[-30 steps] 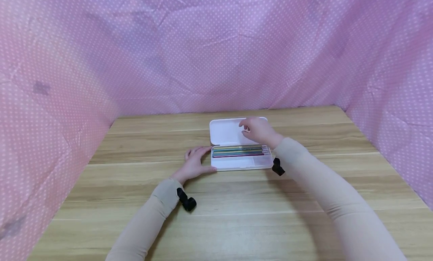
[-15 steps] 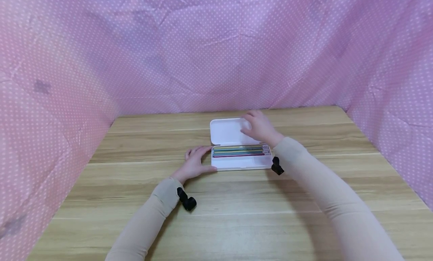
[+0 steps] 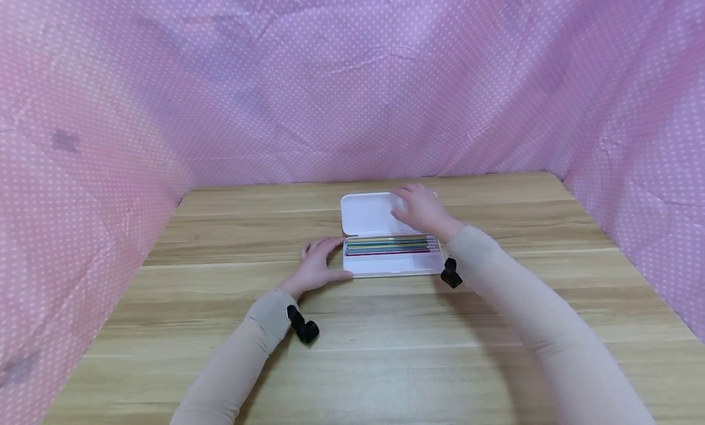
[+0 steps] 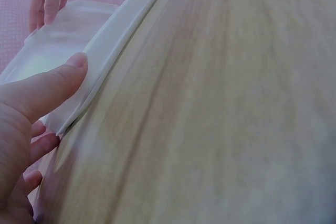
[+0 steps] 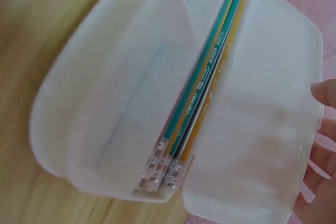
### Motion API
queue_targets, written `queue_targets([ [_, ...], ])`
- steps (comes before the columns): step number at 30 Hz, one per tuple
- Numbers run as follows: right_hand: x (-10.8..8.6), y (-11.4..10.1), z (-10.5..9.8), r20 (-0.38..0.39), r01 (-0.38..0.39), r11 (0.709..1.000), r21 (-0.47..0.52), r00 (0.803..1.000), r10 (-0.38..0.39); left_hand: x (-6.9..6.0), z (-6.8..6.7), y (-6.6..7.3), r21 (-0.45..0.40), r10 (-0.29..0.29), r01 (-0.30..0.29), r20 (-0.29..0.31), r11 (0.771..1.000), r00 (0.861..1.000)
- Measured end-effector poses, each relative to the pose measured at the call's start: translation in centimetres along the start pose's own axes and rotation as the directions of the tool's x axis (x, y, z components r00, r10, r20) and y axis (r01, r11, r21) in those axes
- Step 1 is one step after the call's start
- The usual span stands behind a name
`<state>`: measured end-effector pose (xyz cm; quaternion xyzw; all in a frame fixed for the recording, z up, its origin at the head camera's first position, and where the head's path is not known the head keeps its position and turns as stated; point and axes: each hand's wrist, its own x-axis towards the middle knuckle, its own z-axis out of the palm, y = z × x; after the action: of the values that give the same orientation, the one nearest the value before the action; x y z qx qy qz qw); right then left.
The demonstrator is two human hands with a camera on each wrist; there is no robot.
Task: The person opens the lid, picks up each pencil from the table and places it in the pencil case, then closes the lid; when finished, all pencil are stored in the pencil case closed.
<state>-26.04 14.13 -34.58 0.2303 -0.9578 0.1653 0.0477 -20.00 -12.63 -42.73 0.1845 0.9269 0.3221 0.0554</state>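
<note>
A white pencil case lies with its lid swung back on the table. Several striped pencils with clear-capped eraser ends lie side by side in the rear compartment; the front compartment shows a small divider. My left hand holds the case's left end, thumb along the front edge and fingers toward the back corner. At the lid's far right edge is my right hand. In the right wrist view its thumb overlaps the lid's rim, with the other fingers behind that edge.
The wood-grain table extends around the case on all sides. A pink dotted cloth hangs behind the table and along both sides. Each wrist carries a small black camera, such as the left wrist camera.
My right hand has gone from hovering over the lid's inside, fingers bent, to the lid's far right edge. My left hand and the case have stayed put.
</note>
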Motion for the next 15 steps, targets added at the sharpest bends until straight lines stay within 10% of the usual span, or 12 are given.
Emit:
queue_targets([
  [15, -5.3, -0.8, -0.1, -0.119, 0.180, 0.978, 0.101, 0.979, -0.168, 0.0, -0.1, 0.0, 0.012, -0.010, 0.010, 0.009, 1.000, 1.000],
])
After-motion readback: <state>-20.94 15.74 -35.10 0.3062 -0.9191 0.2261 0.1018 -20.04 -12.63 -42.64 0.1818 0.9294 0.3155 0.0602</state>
